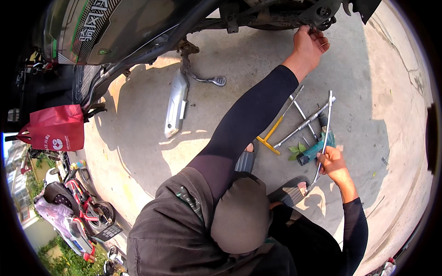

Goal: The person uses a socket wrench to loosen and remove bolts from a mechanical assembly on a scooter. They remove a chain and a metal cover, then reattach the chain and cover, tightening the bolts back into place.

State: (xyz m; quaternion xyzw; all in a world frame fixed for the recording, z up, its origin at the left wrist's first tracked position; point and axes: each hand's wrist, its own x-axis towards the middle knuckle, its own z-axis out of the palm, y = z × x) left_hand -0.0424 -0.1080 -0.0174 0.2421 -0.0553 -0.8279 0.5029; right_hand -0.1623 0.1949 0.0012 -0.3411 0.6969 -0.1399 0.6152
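My left hand [307, 49] reaches up to the underside of a dark vehicle, probably an electric scooter [133, 32]. Its thumb and index finger pinch at a small part beside a dark metal bracket [320, 16]; what they grip is hidden. The other fingers curl loosely. Lower right, my right hand [334, 164] is closed around a long silver wrench rod [328, 122], held tilted above the ground. Beneath and beside that rod lie a teal power drill [309, 154], a silver T-handle wrench [299, 128] and a yellow T-handle wrench [268, 143].
A silver angular metal piece [176, 106] and a metal stand with a pedal-like end [218, 81] are below the vehicle. A red bag [57, 128] hangs at left. Parked two-wheelers [87, 207] stand farther left. A green leaf [297, 149] lies beside the drill.
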